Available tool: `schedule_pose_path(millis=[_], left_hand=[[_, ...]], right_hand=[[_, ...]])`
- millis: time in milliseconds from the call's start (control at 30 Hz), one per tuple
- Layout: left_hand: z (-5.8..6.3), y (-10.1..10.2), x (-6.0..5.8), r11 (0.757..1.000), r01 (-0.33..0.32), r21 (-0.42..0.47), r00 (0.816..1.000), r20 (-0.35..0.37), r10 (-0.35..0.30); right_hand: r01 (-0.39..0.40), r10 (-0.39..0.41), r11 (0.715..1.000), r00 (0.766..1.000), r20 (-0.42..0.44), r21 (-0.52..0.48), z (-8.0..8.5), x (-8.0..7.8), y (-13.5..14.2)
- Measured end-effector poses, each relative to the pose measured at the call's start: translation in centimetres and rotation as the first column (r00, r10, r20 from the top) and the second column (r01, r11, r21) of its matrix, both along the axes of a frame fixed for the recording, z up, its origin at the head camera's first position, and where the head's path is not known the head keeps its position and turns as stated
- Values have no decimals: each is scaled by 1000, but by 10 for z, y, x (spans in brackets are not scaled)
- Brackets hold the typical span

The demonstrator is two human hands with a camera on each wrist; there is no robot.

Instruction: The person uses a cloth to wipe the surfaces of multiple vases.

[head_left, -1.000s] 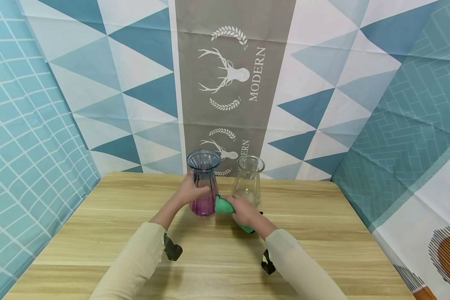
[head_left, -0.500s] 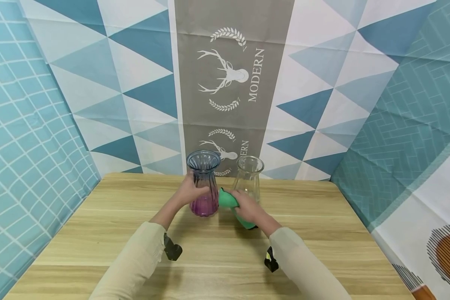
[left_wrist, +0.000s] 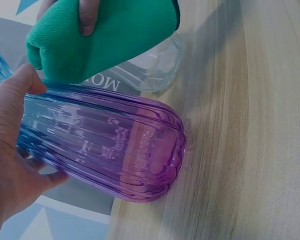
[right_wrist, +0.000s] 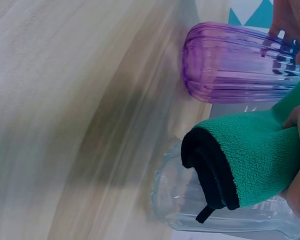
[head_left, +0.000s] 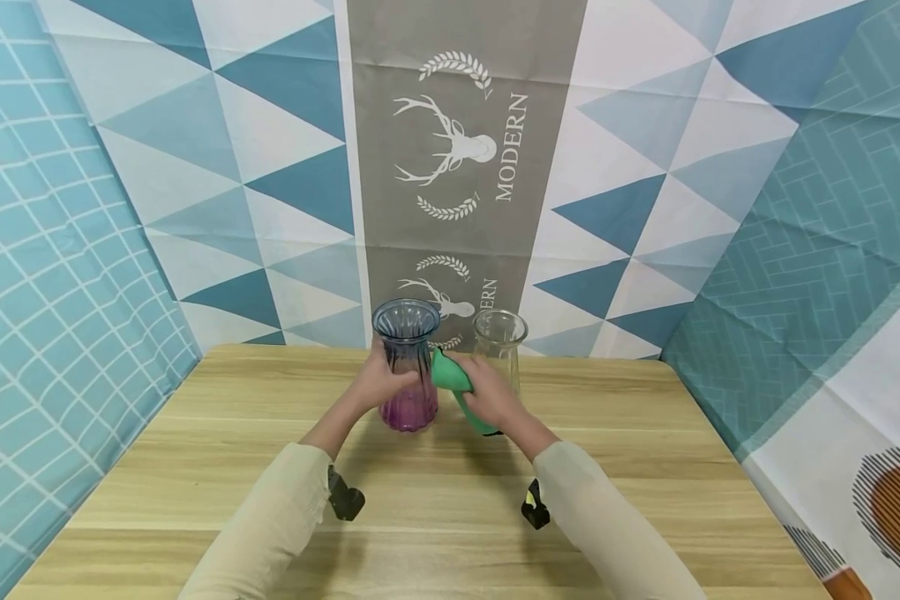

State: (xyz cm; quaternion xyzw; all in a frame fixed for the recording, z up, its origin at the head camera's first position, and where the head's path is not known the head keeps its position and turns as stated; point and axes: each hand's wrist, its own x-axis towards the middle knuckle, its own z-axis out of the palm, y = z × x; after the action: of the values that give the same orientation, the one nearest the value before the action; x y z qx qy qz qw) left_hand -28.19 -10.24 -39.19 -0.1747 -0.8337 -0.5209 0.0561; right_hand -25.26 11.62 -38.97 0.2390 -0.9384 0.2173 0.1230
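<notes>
A ribbed glass vase (head_left: pixel 408 404), blue at the flared top and purple at the base, stands upright near the table's back edge. My left hand (head_left: pixel 380 382) grips it around the middle from the left side; in the left wrist view the thumb (left_wrist: pixel 27 82) lies along the near side. My right hand (head_left: pixel 489 392) holds a folded green towel (head_left: pixel 450 372) with a dark trim (right_wrist: pixel 210 170). The towel is against or very close to the vase's right side. Behind the right hand stands a clear glass vase (head_left: pixel 501 329), its lower part mostly hidden.
The wooden table (head_left: pixel 420 533) ends close behind both vases, at a patterned wall cloth (head_left: pixel 292 217). A blue tiled-print cloth (head_left: pixel 52 275) hangs on the left and a teal one (head_left: pixel 810 292) on the right. Dark wrist devices (head_left: pixel 343 495) sit below the cuffs.
My right hand has carried the towel upward along the right side of the coloured vase, from near its base to about mid-height. The left hand and both vases stay in place.
</notes>
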Motion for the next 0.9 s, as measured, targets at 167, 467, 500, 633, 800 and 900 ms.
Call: schedule_pose_path(millis=[167,467,500,633,800,900], left_hand=[[0,-1,0,1000,20,-11,1000,-20,-20],[0,-2,1,999,22,-25,1000,-17,-22],[0,-1,1,999,20,-25,1000,-13,-20],[1,-1,1,999,28,-27,1000,-3,-28],[1,-2,1,999,28,-42,1000,15,-28],[0,-2,0,999,22,-46,1000,16,-21]], right_hand=[[17,-17,1000,1000,14,-17,5,0,-4],[23,-22,1000,1000,22,-15,3,0,-8],[23,-23,1000,999,22,-9,2,0,-8],[17,-18,999,999,40,36,-4,1,-7],[-11,2,996,994,111,87,-13,3,-5],[-30,14,990,993,120,135,-19,4,-3]])
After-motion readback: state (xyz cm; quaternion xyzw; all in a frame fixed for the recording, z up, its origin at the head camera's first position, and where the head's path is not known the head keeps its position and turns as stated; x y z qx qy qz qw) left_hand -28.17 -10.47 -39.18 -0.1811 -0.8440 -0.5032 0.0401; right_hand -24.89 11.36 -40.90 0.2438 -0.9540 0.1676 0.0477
